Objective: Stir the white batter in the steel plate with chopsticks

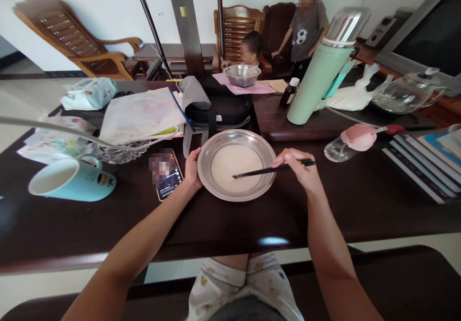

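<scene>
A round metal bowl (265,147) stands on the dark table, holding a milky, off-white liquid (239,160). My left hand (193,168) grips the bowl's left side, its fingers partly hidden by the rim. Black chopsticks (257,171) are pinched in my right hand (298,167) over the bowl's right edge. Their tips touch the liquid or sit just inside it near the middle; I cannot tell how deep. A phone (169,179) with a lit screen lies just left of my left hand.
Left on the table (216,225) is a light blue mug (81,182). Behind the bowl sit a black bag (225,110) and a smaller metal bowl (243,76). A green thermos (317,76), a pink-topped bottle (351,142) and books (418,167) are right. Two people are beyond the table.
</scene>
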`<state>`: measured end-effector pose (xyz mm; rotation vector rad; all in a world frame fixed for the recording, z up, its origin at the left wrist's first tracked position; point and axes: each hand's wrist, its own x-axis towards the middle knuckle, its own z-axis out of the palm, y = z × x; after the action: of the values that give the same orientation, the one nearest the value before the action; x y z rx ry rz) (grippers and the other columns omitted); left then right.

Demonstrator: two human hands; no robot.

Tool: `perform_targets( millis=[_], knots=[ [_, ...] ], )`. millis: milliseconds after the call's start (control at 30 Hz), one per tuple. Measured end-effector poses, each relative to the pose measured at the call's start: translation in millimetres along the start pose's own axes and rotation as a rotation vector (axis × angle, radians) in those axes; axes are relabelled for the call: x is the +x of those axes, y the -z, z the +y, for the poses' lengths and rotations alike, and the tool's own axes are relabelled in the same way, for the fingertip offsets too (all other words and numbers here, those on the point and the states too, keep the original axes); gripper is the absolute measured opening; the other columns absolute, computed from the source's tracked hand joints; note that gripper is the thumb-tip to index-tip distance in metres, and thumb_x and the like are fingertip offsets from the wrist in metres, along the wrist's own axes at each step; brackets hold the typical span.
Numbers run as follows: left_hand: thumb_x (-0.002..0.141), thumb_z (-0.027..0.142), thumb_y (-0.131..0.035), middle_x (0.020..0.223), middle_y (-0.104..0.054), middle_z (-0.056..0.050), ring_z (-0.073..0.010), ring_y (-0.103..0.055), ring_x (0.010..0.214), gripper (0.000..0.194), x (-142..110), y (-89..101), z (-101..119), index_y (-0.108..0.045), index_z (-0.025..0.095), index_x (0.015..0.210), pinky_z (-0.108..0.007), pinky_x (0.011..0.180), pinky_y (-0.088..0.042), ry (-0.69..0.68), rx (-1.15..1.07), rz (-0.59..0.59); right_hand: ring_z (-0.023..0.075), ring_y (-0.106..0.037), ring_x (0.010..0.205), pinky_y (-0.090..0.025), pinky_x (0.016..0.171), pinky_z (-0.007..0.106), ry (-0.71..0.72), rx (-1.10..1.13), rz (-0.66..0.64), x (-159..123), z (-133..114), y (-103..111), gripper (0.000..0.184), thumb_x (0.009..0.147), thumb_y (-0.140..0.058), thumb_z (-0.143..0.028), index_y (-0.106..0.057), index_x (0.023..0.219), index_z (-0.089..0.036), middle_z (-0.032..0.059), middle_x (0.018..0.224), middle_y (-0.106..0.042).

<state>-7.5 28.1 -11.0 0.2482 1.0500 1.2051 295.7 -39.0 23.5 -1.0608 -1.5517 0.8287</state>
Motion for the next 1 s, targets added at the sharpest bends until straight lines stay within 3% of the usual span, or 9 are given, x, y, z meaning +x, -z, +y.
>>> perform_targets(
  millis=[133, 300, 500, 700, 867, 1000],
  knots=[
    [0.080, 0.035, -0.074, 0.085, -0.083, -0.009, -0.0384, -0.083, 0.093, 0.015, 2.2, 2.6, -0.3, -0.072, 0.020, 0.085, -0.050, 0.087, -0.069, -0.034, -0.006, -0.019, 0.0236, -0.080, 0.085, -0.064, 0.081, 0.039, 0.064, -0.088, -0.098, 1.8, -1.2, -3.7, 0.047, 0.101, -0.069, -0.067, -0.090, 0.089, -0.027, 0.0068, 0.088, -0.087],
    [0.078, 0.035, -0.076, 0.087, -0.083, -0.009, -0.0405, -0.082, 0.097, 0.016, 2.6, 3.2, -1.0, -0.072, 0.021, 0.083, -0.052, 0.088, -0.069, -0.019, -0.026, -0.037, 0.0235, -0.081, 0.079, -0.065, 0.078, 0.039, 0.022, -0.041, 0.023, 0.6, -1.5, 1.4, 0.047, 0.102, -0.068, -0.067, -0.088, 0.086, -0.027, 0.0058, 0.082, -0.086],
    [0.079, 0.034, -0.075, 0.087, -0.083, -0.010, -0.0393, -0.082, 0.098, 0.014, 2.6, 2.6, -1.1, -0.071, 0.020, 0.080, -0.050, 0.090, -0.068, -0.021, -0.033, -0.026, 0.0239, -0.080, 0.085, -0.064, 0.081, 0.039, 0.046, -0.075, -0.115, 1.6, -2.4, -2.6, 0.048, 0.101, -0.068, -0.068, -0.089, 0.088, -0.027, 0.0068, 0.087, -0.087],
    [0.082, 0.035, -0.073, 0.086, -0.083, -0.009, -0.0391, -0.082, 0.096, 0.014, 1.9, 1.7, -1.3, -0.074, 0.021, 0.084, -0.050, 0.088, -0.068, -0.001, -0.049, -0.018, 0.0232, -0.080, 0.080, -0.064, 0.079, 0.038, 0.021, -0.051, -0.009, 0.9, -1.4, 2.4, 0.049, 0.104, -0.066, -0.066, -0.088, 0.085, -0.026, 0.0061, 0.084, -0.085],
    [0.080, 0.039, -0.078, 0.091, -0.084, -0.010, -0.0392, -0.082, 0.093, 0.022, 3.8, 4.6, -1.1, -0.076, 0.020, 0.093, -0.051, 0.087, -0.068, -0.009, -0.012, -0.042, 0.0241, -0.080, 0.086, -0.065, 0.082, 0.039, 0.043, -0.076, -0.137, 1.8, -0.3, -1.2, 0.048, 0.103, -0.067, -0.067, -0.090, 0.089, -0.027, 0.0068, 0.088, -0.087],
    [0.083, 0.035, -0.073, 0.089, -0.084, -0.010, -0.0384, -0.082, 0.094, 0.019, 2.6, 2.9, -0.4, -0.077, 0.019, 0.093, -0.050, 0.087, -0.068, -0.005, -0.031, -0.021, 0.0241, -0.080, 0.087, -0.064, 0.083, 0.040, 0.049, -0.105, -0.034, 1.6, 0.5, 0.1, 0.044, 0.102, -0.070, -0.065, -0.090, 0.090, -0.028, 0.0065, 0.091, -0.087]
  ],
)
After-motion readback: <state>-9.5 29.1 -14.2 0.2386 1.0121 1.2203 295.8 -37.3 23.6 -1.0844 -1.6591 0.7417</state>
